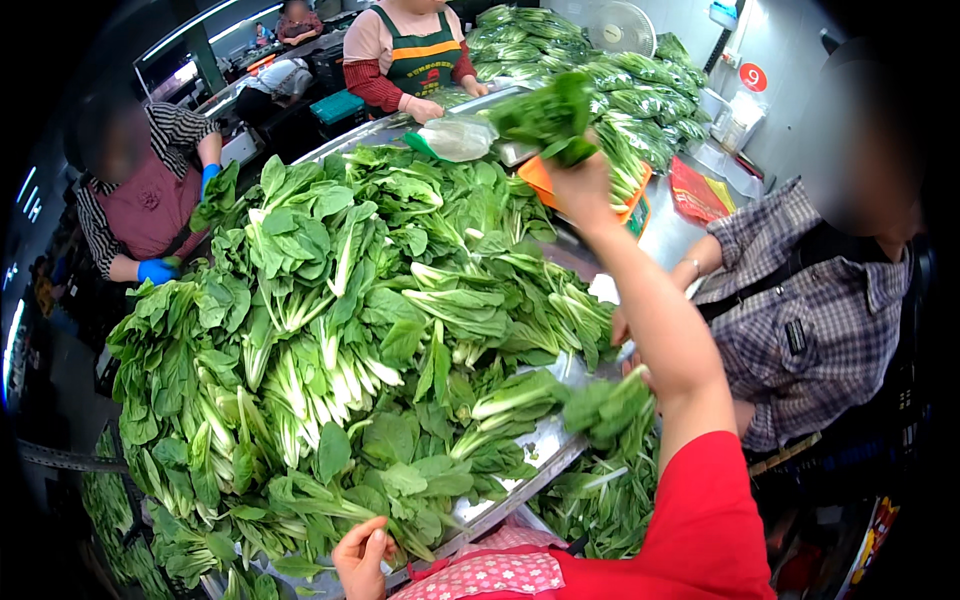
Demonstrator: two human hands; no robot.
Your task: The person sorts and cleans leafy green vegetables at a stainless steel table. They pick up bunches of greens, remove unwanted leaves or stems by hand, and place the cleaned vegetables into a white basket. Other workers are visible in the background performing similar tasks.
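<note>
bright centre — dark rim, bent edges

Right arm (660, 320) extended forward, slightly bent; right hand (583, 182) raised, gripping, a bit blurred; left hand (362, 562) low, loosely curled.

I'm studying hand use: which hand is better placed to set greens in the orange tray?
Probably the right hand: it holds a leafy bunch near the orange tray; the left hand is by the green pile, apparently empty.

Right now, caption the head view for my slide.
The right hand holds up a leafy bunch near the orange tray, the left hand beside heaped greens.
</note>
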